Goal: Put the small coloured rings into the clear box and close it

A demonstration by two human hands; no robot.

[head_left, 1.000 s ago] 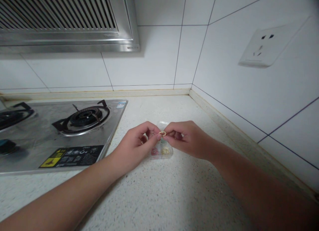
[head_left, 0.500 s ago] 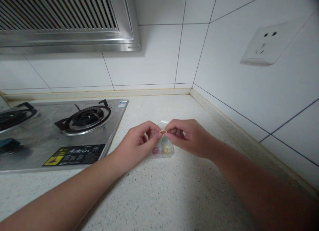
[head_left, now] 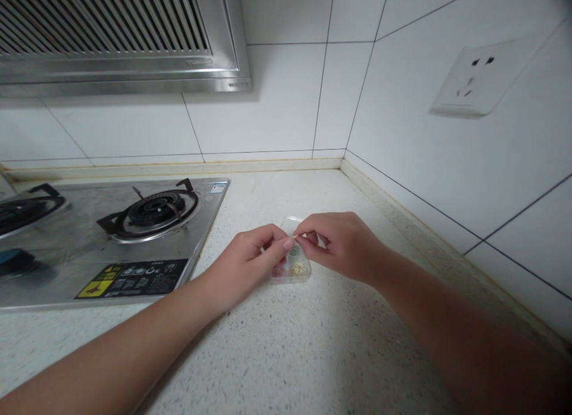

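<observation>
A thin yellow rubber band (head_left: pixel 295 237) is pinched between my two hands, only a short bit of it showing. My left hand (head_left: pixel 252 254) is closed on its left end with thumb and forefinger. From the other side, my right hand (head_left: pixel 343 243) grips it the same way, the fingertips nearly meeting. Just below the fingers, a small clear plastic box (head_left: pixel 291 279) lies on the counter with its lid (head_left: pixel 291 222) open toward the wall. Its compartments hold pinkish-red bands (head_left: pixel 279 271), yellow bands (head_left: pixel 297 270) and something green; my fingers partly cover it.
A steel gas stove (head_left: pixel 210 224) with black burners (head_left: pixel 156 209) takes up the left side of the speckled counter (head_left: pixel 286 349). Above it hangs a range hood (head_left: pixel 223 84). White tiled walls meet behind, and a socket (head_left: pixel 482 75) is on the right wall.
The yellow band showed as an open loop between my fingertips; now it appears as a thin short line. My fingers have shifted slightly, and more of the box's lid shows.
</observation>
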